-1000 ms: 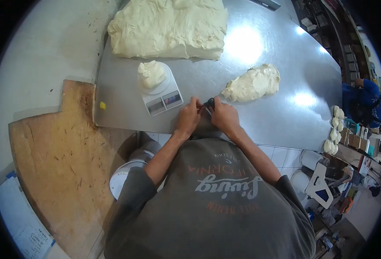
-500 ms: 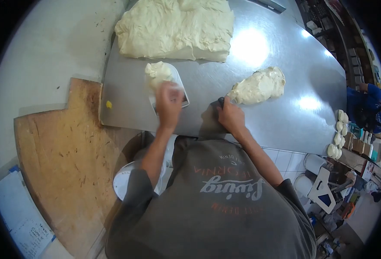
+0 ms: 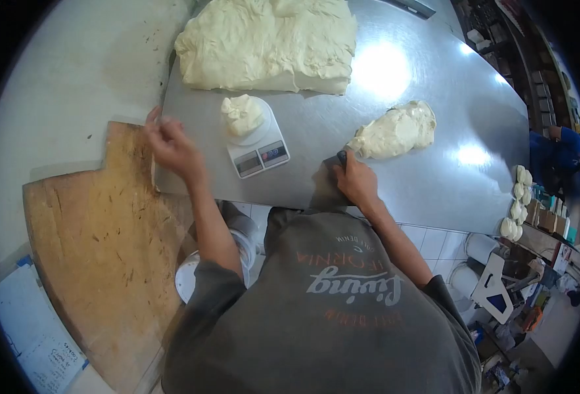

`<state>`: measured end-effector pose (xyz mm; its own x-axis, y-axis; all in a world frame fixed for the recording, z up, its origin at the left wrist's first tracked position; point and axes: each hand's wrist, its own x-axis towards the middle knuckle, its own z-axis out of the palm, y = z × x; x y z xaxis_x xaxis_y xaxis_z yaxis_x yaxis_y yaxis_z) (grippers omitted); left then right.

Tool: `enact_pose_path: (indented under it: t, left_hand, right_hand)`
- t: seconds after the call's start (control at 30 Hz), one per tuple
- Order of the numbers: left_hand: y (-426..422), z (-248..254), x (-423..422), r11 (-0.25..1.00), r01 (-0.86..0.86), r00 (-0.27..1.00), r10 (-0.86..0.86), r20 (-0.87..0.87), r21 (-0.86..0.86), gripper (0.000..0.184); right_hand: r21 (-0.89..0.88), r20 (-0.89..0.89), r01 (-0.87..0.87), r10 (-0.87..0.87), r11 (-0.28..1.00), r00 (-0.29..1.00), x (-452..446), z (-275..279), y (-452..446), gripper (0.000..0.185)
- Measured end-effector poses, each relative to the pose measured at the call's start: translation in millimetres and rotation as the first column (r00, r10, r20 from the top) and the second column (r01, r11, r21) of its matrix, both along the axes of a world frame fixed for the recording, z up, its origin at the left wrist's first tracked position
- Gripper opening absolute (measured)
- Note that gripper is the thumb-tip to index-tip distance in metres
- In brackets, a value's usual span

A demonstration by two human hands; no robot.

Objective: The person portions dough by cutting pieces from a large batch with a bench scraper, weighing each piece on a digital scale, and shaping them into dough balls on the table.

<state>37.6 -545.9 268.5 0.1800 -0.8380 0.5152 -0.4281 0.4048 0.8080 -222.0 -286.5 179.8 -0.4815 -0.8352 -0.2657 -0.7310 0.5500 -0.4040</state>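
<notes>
My left hand [image 3: 175,150] is raised over the table's left edge, fingers loosely curled and apart, with nothing visible in it. To its right a white digital kitchen scale [image 3: 242,168] bears a lump of pale dough [image 3: 242,115] on its round plate. My right hand [image 3: 357,182] is closed around a black-handled tool [image 3: 342,157]; its blade is too unclear to tell the kind. The tool's tip is by the left end of a longer dough piece [image 3: 398,131] lying on the metal table. A large slab of dough [image 3: 267,49] lies at the back.
The steel table [image 3: 316,118] meets a wall on the left. A wooden board [image 3: 99,243] stands beside it. Several small dough pieces [image 3: 517,203] line the right edge. Beyond, a person in blue [image 3: 562,154] is near shelves. A white bucket [image 3: 186,279] stands below.
My left hand has moved left, away from the scale and its dough lump, uncovering the scale's display. My right hand stays almost in place with the tool.
</notes>
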Motion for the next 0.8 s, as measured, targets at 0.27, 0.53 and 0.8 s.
enact_pose_path:
  t: [0.27,0.53,0.8]
  left_hand:
    - [-5.1,-203.2,74.3,0.963,-0.15,0.983,0.123,0.134,0.222,0.026]
    - [0.6,-184.5,55.6,0.906,-0.228,0.961,0.15,0.234,0.357,0.025]
    - [3.3,-183.2,58.9,0.912,-0.222,0.95,0.122,0.287,0.346,0.024]
  right_hand:
    - [-0.427,0.036,0.033,-0.02,0.903,0.999,-23.8,-45.9,25.1,0.059]
    - [-0.153,0.086,-0.046,0.06,0.987,0.994,-33.2,-34.9,23.6,0.049]
    - [-0.327,0.091,-0.148,0.187,0.933,0.978,-30.5,-33.3,37.6,0.035]
